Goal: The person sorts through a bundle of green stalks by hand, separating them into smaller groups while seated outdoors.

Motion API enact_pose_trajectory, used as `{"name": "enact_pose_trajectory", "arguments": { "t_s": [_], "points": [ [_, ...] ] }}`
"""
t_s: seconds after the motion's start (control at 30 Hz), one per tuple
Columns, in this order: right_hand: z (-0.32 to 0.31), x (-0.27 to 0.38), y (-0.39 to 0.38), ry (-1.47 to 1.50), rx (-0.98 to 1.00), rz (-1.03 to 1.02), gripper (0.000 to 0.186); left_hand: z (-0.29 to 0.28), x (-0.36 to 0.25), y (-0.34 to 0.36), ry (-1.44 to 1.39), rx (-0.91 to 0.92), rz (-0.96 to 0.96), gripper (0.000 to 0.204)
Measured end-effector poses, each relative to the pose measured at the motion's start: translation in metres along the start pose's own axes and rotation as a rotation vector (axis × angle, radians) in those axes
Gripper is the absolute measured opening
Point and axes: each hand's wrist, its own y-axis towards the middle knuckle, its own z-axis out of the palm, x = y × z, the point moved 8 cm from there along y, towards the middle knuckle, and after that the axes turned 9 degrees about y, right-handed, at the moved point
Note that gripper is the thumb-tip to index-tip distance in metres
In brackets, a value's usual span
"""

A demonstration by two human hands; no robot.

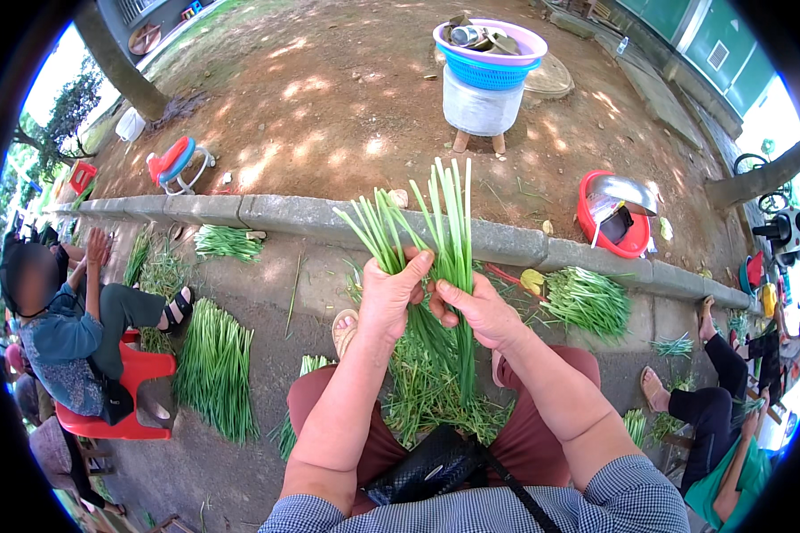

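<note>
My left hand grips a bundle of long green leafy stalks near its pale upper ends, the stems fanning up and left. Just beside it, my right hand is closed on another bundle of stalks, with long pale stems upright and darker leaves hanging down. The two bundles meet between my hands. Below them, between my knees, lies a loose pile of cut green leaves, partly hidden by the hanging stalks. A black bag rests on my lap.
Left, a person sits on a red stool by a green heap. Another heap lies right. Seated people are at far right. Beyond the curb are a red basin, stacked tubs and a small stool.
</note>
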Motion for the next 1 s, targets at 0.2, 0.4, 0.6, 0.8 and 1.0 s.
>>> {"name": "enact_pose_trajectory", "arguments": {
  "t_s": [0.2, 0.4, 0.6, 0.8, 1.0],
  "points": [
    [-0.003, 0.007, 0.0, 0.007, -0.048, -0.107, 0.021, 0.001, 0.001, 0.001, -0.005, 0.03, -0.004, 0.015],
    [-0.015, 0.013, 0.001, -0.003, -0.179, -0.26, 0.021, 0.002, -0.002, 0.001, 0.04, 0.009, 0.032, 0.016],
    [-0.043, 0.026, 0.0, -0.158, -0.318, -0.282, 0.019, -0.001, -0.003, 0.004, 0.015, 0.08, 0.027, 0.014],
    [-0.041, 0.031, 0.0, 0.027, -0.218, -0.164, 0.02, 0.001, -0.008, 0.004, -0.143, 0.069, 0.04, 0.013],
    [-0.028, 0.026, -0.003, 0.302, -0.078, -0.006, 0.018, -0.023, -0.021, 0.006, -0.166, -0.103, 0.084, 0.029]
  ]
}}
